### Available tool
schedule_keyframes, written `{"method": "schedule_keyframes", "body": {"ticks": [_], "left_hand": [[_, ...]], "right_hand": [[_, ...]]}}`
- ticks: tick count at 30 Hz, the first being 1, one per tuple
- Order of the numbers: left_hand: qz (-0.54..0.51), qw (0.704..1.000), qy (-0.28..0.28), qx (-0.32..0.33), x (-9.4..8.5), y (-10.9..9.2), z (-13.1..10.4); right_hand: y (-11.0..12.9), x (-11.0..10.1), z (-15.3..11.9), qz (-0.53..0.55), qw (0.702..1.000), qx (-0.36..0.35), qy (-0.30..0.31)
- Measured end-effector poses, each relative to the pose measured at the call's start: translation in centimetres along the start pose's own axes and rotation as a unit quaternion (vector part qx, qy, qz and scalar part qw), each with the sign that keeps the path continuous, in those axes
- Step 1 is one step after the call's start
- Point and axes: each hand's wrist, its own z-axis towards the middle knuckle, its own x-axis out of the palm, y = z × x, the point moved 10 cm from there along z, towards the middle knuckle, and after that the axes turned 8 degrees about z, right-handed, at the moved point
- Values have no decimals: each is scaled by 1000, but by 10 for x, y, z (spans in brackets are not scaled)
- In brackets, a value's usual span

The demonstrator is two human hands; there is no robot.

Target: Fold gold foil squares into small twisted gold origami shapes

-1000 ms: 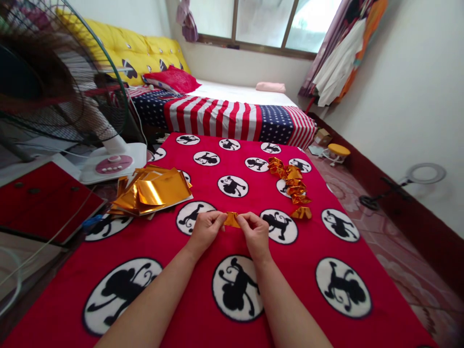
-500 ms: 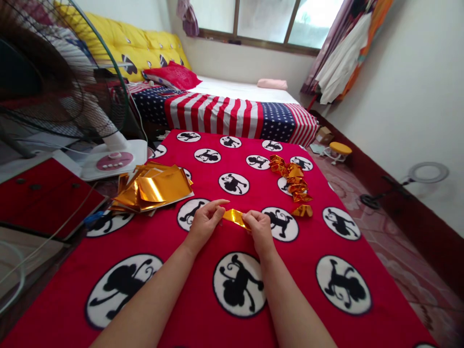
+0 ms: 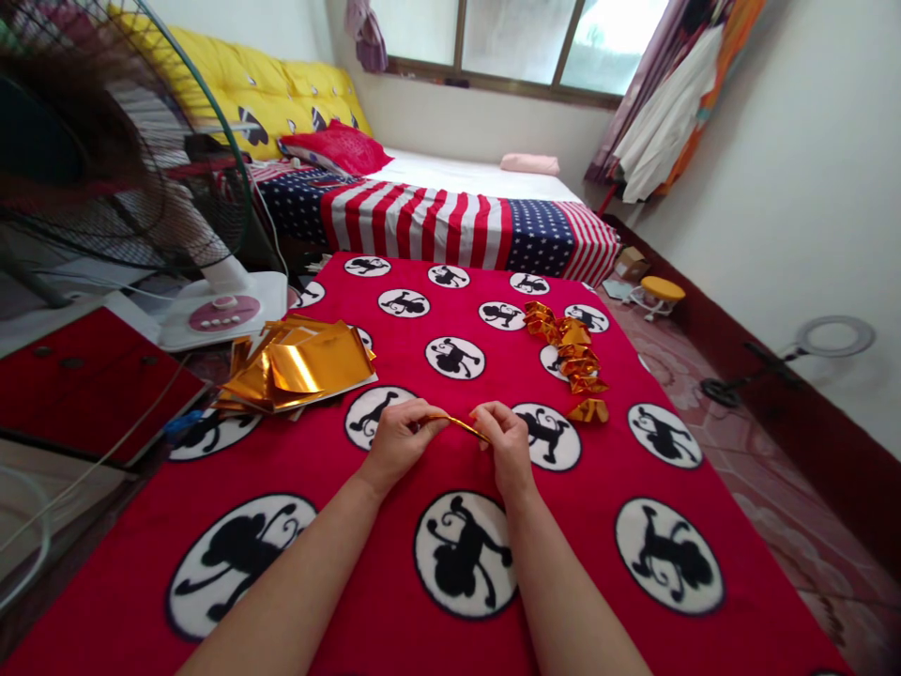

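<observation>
A narrow piece of folded gold foil paper [image 3: 465, 427] is stretched between my two hands, seen nearly edge-on as a thin line. My left hand [image 3: 403, 437] pinches its left end between thumb and fingers. At the other end, my right hand [image 3: 503, 439] grips it the same way. Both hands are just above the red cloth [image 3: 366, 591] printed with black monkeys in white circles. To the left lies a loose stack of gold foil sheets [image 3: 302, 366]. Several folded gold foil pieces [image 3: 577, 361] sit in a row on the right, one of them [image 3: 588, 410] slightly apart.
A fan [image 3: 127, 160] on a white base [image 3: 225, 310] stands at the left, its blades blurred. Behind the table is a bed [image 3: 436, 225] with a striped, starred cover. On the right floor are a yellow-topped stool [image 3: 662, 289] and a ring-shaped stand [image 3: 834, 335].
The foil has turned from showing its broad shiny face to nearly edge-on. My left hand has rolled over slightly, its fingers curling in more. The stack and the folded row stay put.
</observation>
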Motion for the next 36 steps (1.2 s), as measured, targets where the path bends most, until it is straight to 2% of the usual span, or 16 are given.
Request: {"method": "schedule_keyframes", "body": {"ticks": [2, 6, 9, 15, 18, 24, 29, 36], "left_hand": [[11, 1000, -4, -14, -2, 2, 1], [7, 999, -3, -51, -4, 7, 1], [3, 998, 14, -69, -1, 11, 0], [-1, 997, 20, -71, 1, 13, 0], [-47, 991, 22, -121, 5, 21, -1], [-229, 957, 22, -178, 15, 31, -4], [-247, 947, 2, -204, 12, 36, -4], [-266, 940, 44, -211, 17, 32, -4]], "right_hand": [[6, -1, -1, -16, 1000, -26, -1], [12, 4, -4, 2, 998, -59, 35], [8, 7, -4, 20, 998, -52, 36], [0, 4, -2, 33, 999, -23, -2], [0, 3, -3, 28, 999, -21, -8], [-8, 12, -6, 52, 999, 13, 11], [-12, 30, -11, 55, 994, 48, 86], [-16, 29, -12, 83, 990, 68, 92]]}}
